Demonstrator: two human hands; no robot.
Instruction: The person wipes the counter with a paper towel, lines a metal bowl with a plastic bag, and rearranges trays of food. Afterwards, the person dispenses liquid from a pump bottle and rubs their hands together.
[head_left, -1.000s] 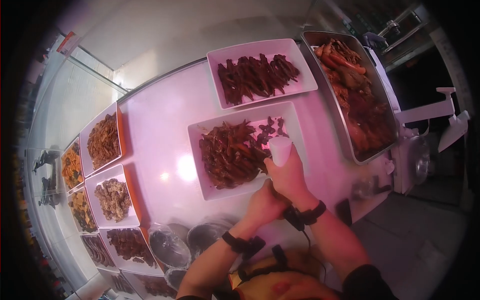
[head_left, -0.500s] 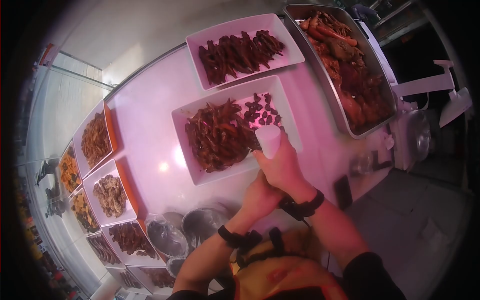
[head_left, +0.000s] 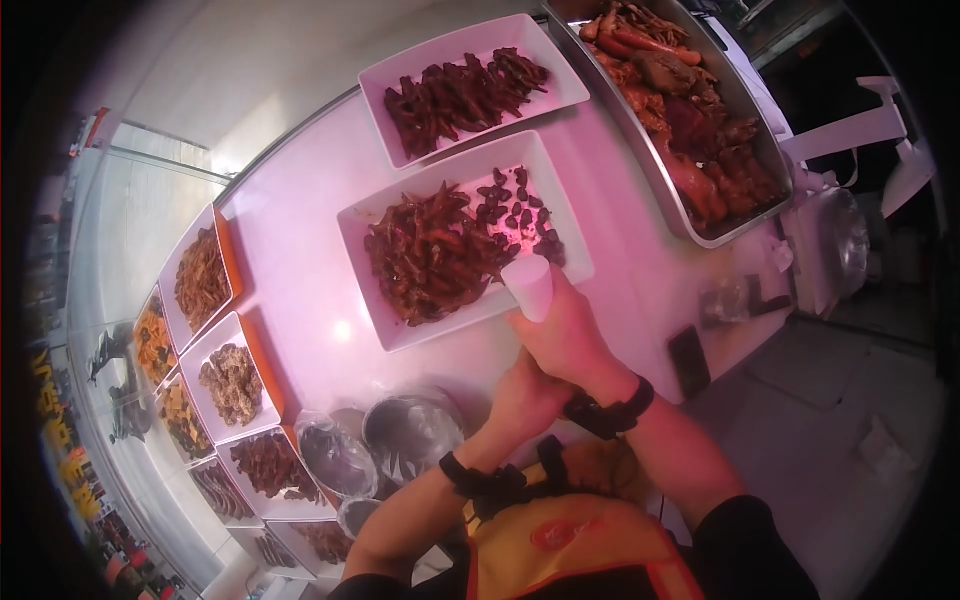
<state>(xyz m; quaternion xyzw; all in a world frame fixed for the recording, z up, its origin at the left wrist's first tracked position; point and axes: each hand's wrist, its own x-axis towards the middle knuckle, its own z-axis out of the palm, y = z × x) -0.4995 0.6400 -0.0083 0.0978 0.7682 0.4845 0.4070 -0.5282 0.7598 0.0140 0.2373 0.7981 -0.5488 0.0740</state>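
My right hand (head_left: 570,330) is closed round a white cylinder (head_left: 530,285) with a flat round end, held at the near edge of a white tray (head_left: 370,300). What kind of thing the cylinder is, I cannot make out. My left hand (head_left: 530,395) is closed just below, against the underside of my right hand; its fingertips are hidden. Inside the tray lie a heap of glossy brown braised meat pieces (head_left: 425,260) and several small dark pieces (head_left: 515,205) at the right side.
Beyond stands another white tray (head_left: 375,85) of dark meat pieces. A deep metal tray (head_left: 660,190) of braised meat is at the right. Smaller food trays (head_left: 255,375) line the left, with plastic-lined metal containers (head_left: 410,430) nearby. A dark phone-like slab (head_left: 688,362) lies at the right.
The view has shifted slightly, so the trays sit a little higher in it. Both hands keep their pose, and the white cylinder stays in my right hand.
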